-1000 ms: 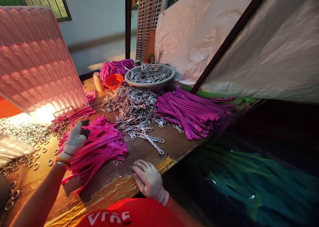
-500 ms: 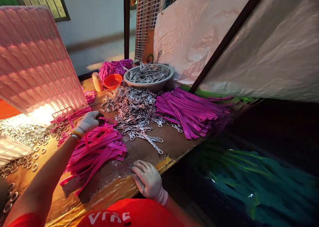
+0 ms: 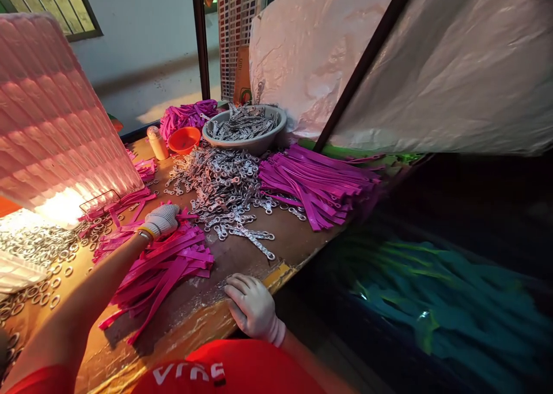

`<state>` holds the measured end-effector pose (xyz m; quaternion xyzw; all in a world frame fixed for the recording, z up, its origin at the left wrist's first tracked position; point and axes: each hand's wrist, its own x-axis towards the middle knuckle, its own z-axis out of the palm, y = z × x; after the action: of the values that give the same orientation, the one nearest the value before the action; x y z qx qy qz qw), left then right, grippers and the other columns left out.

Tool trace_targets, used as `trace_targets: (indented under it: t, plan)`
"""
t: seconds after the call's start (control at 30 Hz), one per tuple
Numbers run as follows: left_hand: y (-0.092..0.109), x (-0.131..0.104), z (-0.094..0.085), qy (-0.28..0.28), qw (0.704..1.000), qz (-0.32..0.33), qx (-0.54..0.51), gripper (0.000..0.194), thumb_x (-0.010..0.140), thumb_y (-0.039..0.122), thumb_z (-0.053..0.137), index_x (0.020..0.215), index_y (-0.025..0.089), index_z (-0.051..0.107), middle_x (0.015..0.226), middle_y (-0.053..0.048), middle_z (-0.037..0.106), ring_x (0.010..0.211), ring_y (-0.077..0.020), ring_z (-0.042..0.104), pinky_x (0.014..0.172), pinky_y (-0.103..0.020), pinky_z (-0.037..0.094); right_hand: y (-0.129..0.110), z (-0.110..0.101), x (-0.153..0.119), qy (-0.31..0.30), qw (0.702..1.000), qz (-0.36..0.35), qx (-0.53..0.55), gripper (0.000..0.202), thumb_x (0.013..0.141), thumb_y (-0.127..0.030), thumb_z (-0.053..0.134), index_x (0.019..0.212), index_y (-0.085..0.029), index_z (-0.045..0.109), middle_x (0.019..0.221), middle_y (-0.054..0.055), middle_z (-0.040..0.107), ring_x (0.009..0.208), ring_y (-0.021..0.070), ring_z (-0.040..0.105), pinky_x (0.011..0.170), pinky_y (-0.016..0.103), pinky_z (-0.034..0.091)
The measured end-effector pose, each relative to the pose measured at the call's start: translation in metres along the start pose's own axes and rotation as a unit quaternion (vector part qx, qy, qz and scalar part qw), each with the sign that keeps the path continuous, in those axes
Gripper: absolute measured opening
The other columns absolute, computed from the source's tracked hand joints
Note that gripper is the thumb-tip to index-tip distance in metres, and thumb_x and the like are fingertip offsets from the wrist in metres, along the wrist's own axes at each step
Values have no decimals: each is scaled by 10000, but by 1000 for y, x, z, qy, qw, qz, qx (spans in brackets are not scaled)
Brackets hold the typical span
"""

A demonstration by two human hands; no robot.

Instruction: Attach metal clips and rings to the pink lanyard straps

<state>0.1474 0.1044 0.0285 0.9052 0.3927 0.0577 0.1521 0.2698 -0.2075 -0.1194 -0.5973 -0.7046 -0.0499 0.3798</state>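
My left hand (image 3: 162, 220), in a white knit glove with a yellow cuff, rests on the far end of a loose pile of pink straps (image 3: 168, 267). Its fingers point away and down, so their tips and anything under them are hidden. On the front edge of the brown table my right hand (image 3: 253, 307), also gloved in white, lies palm down with its fingers loosely stretched and nothing visible in them. Beyond it spreads a heap of silvery ornamental strips (image 3: 227, 181) with ringed ends. A neater bundle of magenta straps (image 3: 317, 181) lies to the right.
A grey basin (image 3: 246, 143) full of silvery strips stands at the back, beside an orange bowl (image 3: 185, 140) and a pale bottle (image 3: 157, 143). Metal rings (image 3: 52, 250) are scattered at left by a pinkish ribbed panel (image 3: 64, 112). Below the table's right edge lie teal strips (image 3: 458, 307).
My left hand has moved slightly nearer and right over the pink straps, its fingers turned further down. The view has shifted a little to the right; my right hand stays at the edge.
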Motion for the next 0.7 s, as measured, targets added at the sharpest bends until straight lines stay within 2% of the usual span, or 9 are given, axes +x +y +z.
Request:
trace_targets:
  t: [0.13, 0.2, 0.27, 0.33, 0.4, 0.5, 0.57, 0.63, 0.7]
  plan:
    - [5, -17, -34, -9, 997, 5, -82, 174, 720, 298, 701, 834, 167, 699, 690, -4, 647, 604, -149, 543, 575, -257, 399, 0, 2, -1, 0, 1000, 7, 7, 223, 945, -273, 473, 1044, -186, 652, 1072, 99, 701, 1058, 257, 592, 907, 394, 442]
    - [7, -27, -55, 40, 978, -10, -205, 213, 742, 332, 706, 859, 155, 676, 660, 21, 607, 556, -114, 491, 527, -226, 362, 0, 2, -1, 2, 1000, 7, 12, 218, 949, -268, 470, 1039, -185, 650, 1063, 96, 701, 1053, 255, 593, 911, 391, 440]
    - [8, -39, -77, 124, 889, -41, -438, 181, 721, 250, 743, 840, 142, 660, 639, 31, 585, 535, -92, 480, 509, -204, 356, -1, 2, -2, 8, 1000, 3, 12, 215, 955, -263, 467, 1041, -186, 648, 1063, 96, 701, 1060, 254, 593, 921, 390, 438]
    - [9, -52, -96, 195, 741, -61, -640, 65, 775, 163, 688, 812, 138, 641, 676, 9, 622, 612, -108, 570, 588, -217, 449, -1, 3, -2, 13, 1000, -1, 7, 213, 961, -262, 467, 1046, -185, 647, 1066, 97, 701, 1066, 255, 590, 925, 393, 437]
    - [6, -65, -109, 245, 639, -58, -727, 131, 914, 145, 518, 822, 151, 610, 759, -18, 672, 782, -140, 653, 773, -304, 533, -1, 3, -3, 14, 1000, -5, 2, 213, 966, -262, 469, 1052, -182, 647, 1067, 98, 700, 1066, 253, 589, 921, 395, 439]
    - [-4, -80, -109, 320, 554, -69, -765, 293, 1034, 157, 318, 854, 173, 548, 810, 4, 694, 906, -123, 655, 956, -389, 508, -2, 3, -3, 11, 1000, -4, 2, 217, 970, -267, 470, 1059, -185, 650, 1072, 98, 700, 1071, 248, 585, 924, 393, 438]
    - [-13, -88, -96, 346, 502, -141, -780, 314, 1053, 157, 296, 823, 176, 510, 751, 26, 668, 832, -103, 639, 961, -372, 504, -2, 3, -3, 11, 1000, 0, 5, 221, 972, -270, 467, 1055, -185, 653, 1077, 98, 700, 1078, 247, 580, 935, 391, 433]
    - [-22, -96, -75, 331, 471, -237, -783, 359, 1047, 111, 259, 777, 172, 488, 665, 21, 612, 712, -108, 609, 912, -375, 529, -2, 4, -3, 6, 1000, 5, 7, 222, 971, -275, 469, 1050, -184, 655, 1081, 96, 700, 1083, 250, 576, 943, 390, 425]
    - [-28, -107, -55, 293, 465, -293, -782, 386, 1025, 62, 238, 759, 164, 500, 628, 5, 572, 637, -121, 589, 835, -373, 563, -2, 4, -3, -4, 1000, 10, 10, 222, 969, -282, 472, 1049, -186, 656, 1088, 92, 698, 1085, 254, 574, 945, 391, 418]
